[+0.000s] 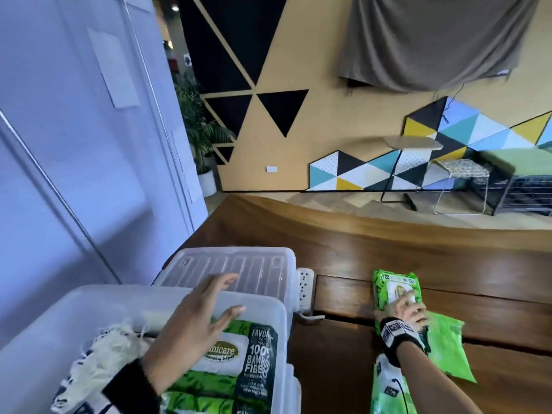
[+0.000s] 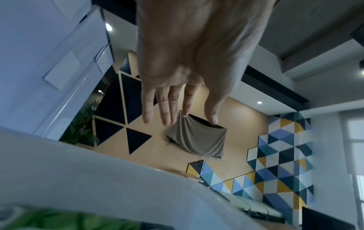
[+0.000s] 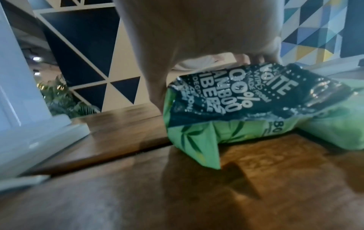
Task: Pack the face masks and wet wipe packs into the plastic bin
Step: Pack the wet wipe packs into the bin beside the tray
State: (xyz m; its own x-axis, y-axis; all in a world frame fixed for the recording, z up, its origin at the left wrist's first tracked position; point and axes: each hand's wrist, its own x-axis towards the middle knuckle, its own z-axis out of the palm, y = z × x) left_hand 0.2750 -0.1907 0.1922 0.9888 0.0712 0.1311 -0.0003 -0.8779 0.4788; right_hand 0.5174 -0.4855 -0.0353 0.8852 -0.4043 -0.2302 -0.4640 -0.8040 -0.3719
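Observation:
A clear plastic bin [image 1: 119, 297] stands at the lower left and holds green wet wipe packs [image 1: 239, 354] beside white face masks [image 1: 104, 354] with stringy loops. My left hand [image 1: 230, 294] hovers over the bin's far rim [image 2: 98, 179], fingers [image 2: 167, 109] straight and spread, holding nothing. On the wooden table [image 1: 418, 249] to the right, my right hand [image 1: 410, 309] grips a green wet wipe pack [image 1: 391, 285]. In the right wrist view the thumb runs down the side of the pack [image 3: 236, 109] and the fingers curl over its top, the near end slightly raised.
The bin's clear lid [image 1: 239, 264] lies behind the bin. A white power strip [image 1: 304, 288] sits between the lid and the gripped pack. A flat green pack [image 1: 448, 351] lies under my right wrist, and another wipe pack [image 1: 385, 389] lies near the front edge.

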